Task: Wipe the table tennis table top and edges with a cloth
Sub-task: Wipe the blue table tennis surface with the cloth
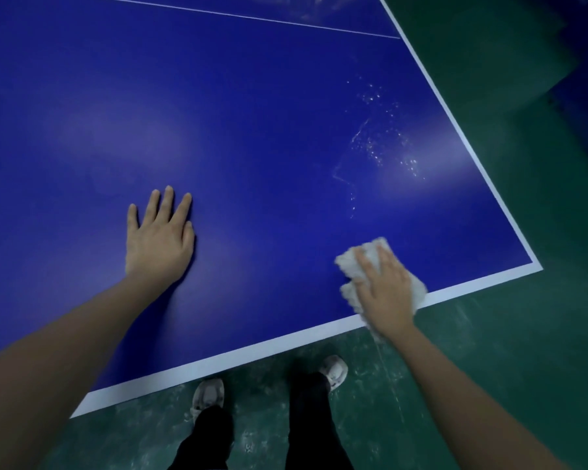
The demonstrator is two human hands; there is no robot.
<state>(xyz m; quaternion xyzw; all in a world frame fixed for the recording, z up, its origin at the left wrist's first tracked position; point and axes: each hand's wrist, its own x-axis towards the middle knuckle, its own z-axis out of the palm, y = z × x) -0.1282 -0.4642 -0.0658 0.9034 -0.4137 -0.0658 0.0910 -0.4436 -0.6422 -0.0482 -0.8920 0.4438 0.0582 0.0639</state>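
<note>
Both forearms reach over the blue table (252, 130): left hand (158, 237) spread flat, empty, likely bracing, right hand (384, 293) pressing the white cloth (370, 252) down at lower right, beside the white edge line (472, 283)

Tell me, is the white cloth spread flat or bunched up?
Bunched up: the cloth shows thick crumpled folds around the right hand pressing it.

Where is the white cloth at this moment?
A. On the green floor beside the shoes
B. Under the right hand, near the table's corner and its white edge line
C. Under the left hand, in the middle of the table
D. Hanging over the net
B: the right hand presses the white cloth flat on the blue table by the near corner, while the left hand lies bare on the surface.
</note>
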